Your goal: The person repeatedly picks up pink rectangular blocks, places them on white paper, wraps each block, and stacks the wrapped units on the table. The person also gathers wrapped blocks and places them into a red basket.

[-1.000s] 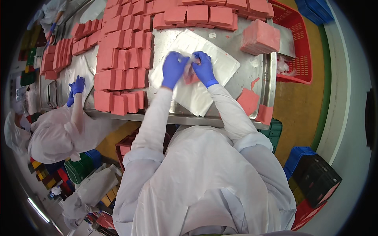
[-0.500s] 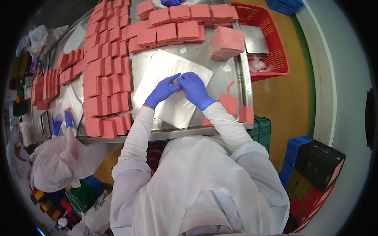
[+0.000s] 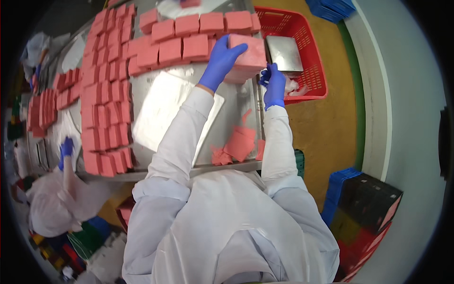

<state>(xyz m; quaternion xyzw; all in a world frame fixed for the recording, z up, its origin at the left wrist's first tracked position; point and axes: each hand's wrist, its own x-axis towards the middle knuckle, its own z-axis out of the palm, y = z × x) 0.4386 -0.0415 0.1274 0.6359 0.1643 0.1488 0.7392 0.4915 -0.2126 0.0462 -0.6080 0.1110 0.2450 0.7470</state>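
My left hand [image 3: 222, 59] grips the left side of a tall stack of pink slices [image 3: 248, 53], its thumb lying across the near upper edge. At the stack's lower right corner is my right hand [image 3: 274, 87], with bent fingers spread apart; whether a fingertip touches the stack cannot be made out. Both hands wear blue gloves. A white sheet [image 3: 158, 111] lies flat on the metal table [image 3: 239, 106], left of the stack and partly under my left forearm. Loose pink slices and torn scraps [image 3: 240, 143] rest by the near edge.
Rows of pink slice stacks [image 3: 106, 94] cover the table's left and far parts. A red crate [image 3: 314, 71] beyond the right edge holds a metal block [image 3: 283, 53] and crumpled plastic. Stacked crates [image 3: 362, 199] stand at right. A co-worker's gloved hand [image 3: 66, 147] is at left.
Both my hands have left the middle of the white sheet and moved up and right. The left has taken hold of the pink stack; the right has come beside it. The view has shifted.
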